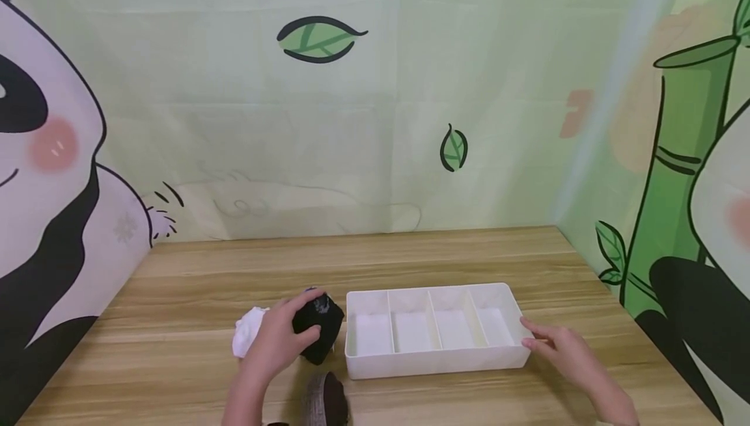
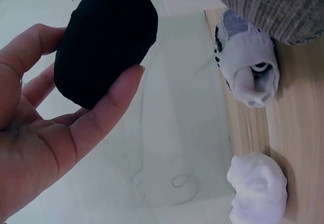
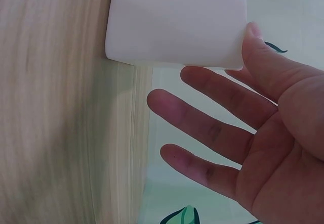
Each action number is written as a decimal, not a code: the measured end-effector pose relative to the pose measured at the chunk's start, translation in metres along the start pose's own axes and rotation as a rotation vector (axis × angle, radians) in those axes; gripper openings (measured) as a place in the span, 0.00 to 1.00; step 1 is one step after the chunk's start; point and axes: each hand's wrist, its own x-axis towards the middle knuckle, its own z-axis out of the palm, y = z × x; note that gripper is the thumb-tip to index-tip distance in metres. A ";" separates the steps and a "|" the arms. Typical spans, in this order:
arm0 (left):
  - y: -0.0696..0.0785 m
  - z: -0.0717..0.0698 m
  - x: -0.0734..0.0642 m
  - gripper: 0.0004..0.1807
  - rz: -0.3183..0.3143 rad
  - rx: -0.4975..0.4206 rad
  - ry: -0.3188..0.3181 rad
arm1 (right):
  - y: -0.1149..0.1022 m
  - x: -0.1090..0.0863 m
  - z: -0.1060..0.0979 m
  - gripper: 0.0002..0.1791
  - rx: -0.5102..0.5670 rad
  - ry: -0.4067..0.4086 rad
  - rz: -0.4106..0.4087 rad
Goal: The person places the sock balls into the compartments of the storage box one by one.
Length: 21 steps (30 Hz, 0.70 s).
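Observation:
My left hand (image 1: 275, 341) grips a rolled black sock (image 1: 328, 331) between thumb and fingers, just left of a white divided box (image 1: 436, 364). In the left wrist view the black bundle (image 2: 104, 47) shows a smooth rounded side against the backdrop. My right hand (image 1: 565, 351) touches the box's right end with thumb and fingertips. Its fingers (image 3: 202, 123) stretch out fairly straight in the right wrist view, the thumb at the rim. A balled white sock (image 1: 249, 331) lies behind my left wrist. The left wrist view also shows a rolled light grey patterned sock (image 2: 250, 67).
A grey-brown ribbed bundle (image 1: 321, 401) lies on the wooden table (image 1: 193, 283) in front of the black sock, near the bottom of the head view. The box's several compartments hold nothing visible. Behind the table hangs a printed backdrop (image 1: 351, 126) with pandas and bamboo.

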 end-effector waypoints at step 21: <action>0.013 0.015 0.014 0.25 0.020 -0.026 0.033 | 0.000 0.001 -0.001 0.21 0.021 -0.009 0.007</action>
